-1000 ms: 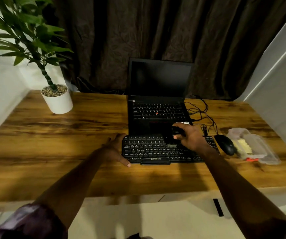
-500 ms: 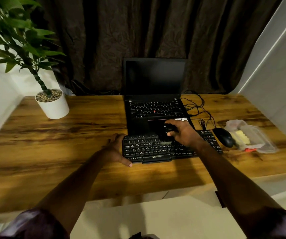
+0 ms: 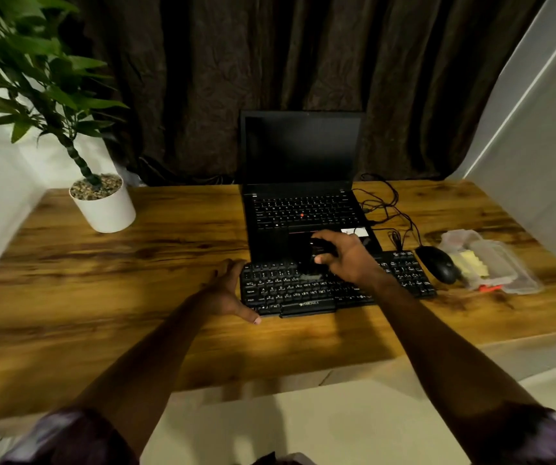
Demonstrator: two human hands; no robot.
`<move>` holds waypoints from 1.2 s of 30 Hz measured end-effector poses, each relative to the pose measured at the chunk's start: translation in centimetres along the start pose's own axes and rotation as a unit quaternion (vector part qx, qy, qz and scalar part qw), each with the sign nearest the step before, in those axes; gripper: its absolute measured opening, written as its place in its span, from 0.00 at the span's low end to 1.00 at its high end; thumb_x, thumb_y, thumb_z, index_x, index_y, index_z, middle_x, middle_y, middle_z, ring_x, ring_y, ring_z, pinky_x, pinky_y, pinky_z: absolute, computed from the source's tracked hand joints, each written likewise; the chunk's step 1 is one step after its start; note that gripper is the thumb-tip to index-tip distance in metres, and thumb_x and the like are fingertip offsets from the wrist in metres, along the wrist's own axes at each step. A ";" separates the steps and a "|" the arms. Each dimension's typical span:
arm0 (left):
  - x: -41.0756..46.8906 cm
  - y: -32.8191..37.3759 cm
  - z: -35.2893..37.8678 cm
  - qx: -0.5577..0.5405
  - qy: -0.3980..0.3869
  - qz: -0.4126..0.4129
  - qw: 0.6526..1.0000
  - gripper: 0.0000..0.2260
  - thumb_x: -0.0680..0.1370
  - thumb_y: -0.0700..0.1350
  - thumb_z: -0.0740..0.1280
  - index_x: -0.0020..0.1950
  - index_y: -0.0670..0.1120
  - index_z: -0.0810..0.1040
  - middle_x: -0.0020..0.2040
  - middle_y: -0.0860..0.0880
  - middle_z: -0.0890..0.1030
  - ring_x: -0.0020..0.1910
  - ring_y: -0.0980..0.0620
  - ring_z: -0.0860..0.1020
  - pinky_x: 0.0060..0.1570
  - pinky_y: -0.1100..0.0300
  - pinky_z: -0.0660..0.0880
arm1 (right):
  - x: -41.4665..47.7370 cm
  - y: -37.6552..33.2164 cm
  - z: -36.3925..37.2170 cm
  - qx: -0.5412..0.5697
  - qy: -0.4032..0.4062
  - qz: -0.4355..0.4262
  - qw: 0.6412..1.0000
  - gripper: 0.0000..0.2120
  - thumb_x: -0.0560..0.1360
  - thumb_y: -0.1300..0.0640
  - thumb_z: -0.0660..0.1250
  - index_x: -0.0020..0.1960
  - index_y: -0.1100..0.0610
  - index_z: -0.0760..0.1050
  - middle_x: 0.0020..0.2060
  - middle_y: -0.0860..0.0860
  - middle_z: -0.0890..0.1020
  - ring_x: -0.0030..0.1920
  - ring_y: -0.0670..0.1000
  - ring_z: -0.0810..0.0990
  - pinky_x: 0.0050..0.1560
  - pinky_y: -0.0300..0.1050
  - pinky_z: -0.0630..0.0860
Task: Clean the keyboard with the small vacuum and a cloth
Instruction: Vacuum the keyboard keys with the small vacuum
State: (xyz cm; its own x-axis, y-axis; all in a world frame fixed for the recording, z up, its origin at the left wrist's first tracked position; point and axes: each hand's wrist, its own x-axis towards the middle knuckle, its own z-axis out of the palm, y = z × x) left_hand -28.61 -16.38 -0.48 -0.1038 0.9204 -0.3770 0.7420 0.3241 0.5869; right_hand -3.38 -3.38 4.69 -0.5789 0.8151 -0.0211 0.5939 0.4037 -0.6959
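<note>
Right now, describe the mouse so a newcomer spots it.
Find the open laptop on the wooden desk. A black keyboard lies before it; the mouse sits off its right end. It's the rounded black lump beside a clear plastic box.

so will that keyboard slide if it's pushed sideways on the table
Probably, if unbraced: the keyboard looks thin and light, lying flat on a smooth wooden table. The left hand rests against its left end, which should stop leftward drift. It looks rigid, so it would likely shift as one piece rather than flex.
</note>
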 end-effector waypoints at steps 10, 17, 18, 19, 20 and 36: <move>0.5 -0.4 0.2 0.010 -0.001 -0.002 1.000 0.62 0.59 0.55 0.84 0.81 0.55 0.46 0.80 0.52 0.45 0.79 0.43 0.48 0.73 0.43 0.56 | 0.2 -0.4 -0.1 -0.023 -0.015 0.007 1.000 0.24 0.74 0.66 0.71 0.66 0.49 0.74 0.58 0.51 0.80 0.58 0.49 0.79 0.57 0.46 0.79; 0.8 -0.8 0.3 0.018 -0.002 -0.003 1.000 0.62 0.58 0.57 0.84 0.80 0.57 0.45 0.80 0.52 0.44 0.79 0.41 0.46 0.74 0.39 0.53 | 0.5 -1.1 0.9 -0.016 -0.016 0.018 1.000 0.23 0.75 0.62 0.71 0.66 0.45 0.74 0.59 0.52 0.79 0.59 0.50 0.78 0.56 0.44 0.80; 0.8 -0.9 0.4 0.018 -0.001 -0.001 1.000 0.62 0.58 0.57 0.84 0.80 0.57 0.45 0.80 0.52 0.44 0.79 0.41 0.46 0.74 0.38 0.53 | 0.4 -0.8 0.4 -0.018 -0.013 0.024 0.999 0.23 0.75 0.63 0.71 0.67 0.47 0.74 0.59 0.51 0.79 0.59 0.50 0.79 0.56 0.45 0.80; 0.9 -1.0 0.4 0.018 0.000 0.000 1.000 0.63 0.57 0.58 0.84 0.80 0.57 0.45 0.80 0.52 0.45 0.79 0.41 0.46 0.74 0.38 0.54 | 0.3 -0.5 0.0 -0.030 -0.013 0.031 0.999 0.23 0.75 0.63 0.71 0.67 0.48 0.73 0.59 0.51 0.80 0.59 0.50 0.79 0.57 0.47 0.80; 1.1 -1.2 0.5 0.019 0.001 0.000 1.000 0.63 0.56 0.59 0.83 0.80 0.57 0.45 0.80 0.52 0.44 0.79 0.40 0.46 0.74 0.37 0.54 | 0.2 -0.2 -0.2 -0.041 -0.011 0.034 0.999 0.24 0.75 0.63 0.71 0.67 0.47 0.73 0.59 0.51 0.80 0.60 0.50 0.79 0.59 0.50 0.80; 1.2 -1.8 0.6 0.009 0.000 0.011 1.000 0.63 0.55 0.60 0.83 0.79 0.59 0.46 0.79 0.53 0.46 0.78 0.42 0.48 0.73 0.37 0.57 | 0.7 -2.5 2.0 -0.060 -0.034 -0.008 0.998 0.24 0.75 0.62 0.71 0.68 0.46 0.72 0.59 0.52 0.79 0.56 0.50 0.80 0.55 0.47 0.81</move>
State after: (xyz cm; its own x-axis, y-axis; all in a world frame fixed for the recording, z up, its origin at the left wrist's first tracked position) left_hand -29.65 -15.96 -2.47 -0.0873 0.9275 -0.3634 0.7561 0.2992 0.5820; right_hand -6.35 -4.67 4.97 -0.6230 0.7798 -0.0617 0.6443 0.4668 -0.6059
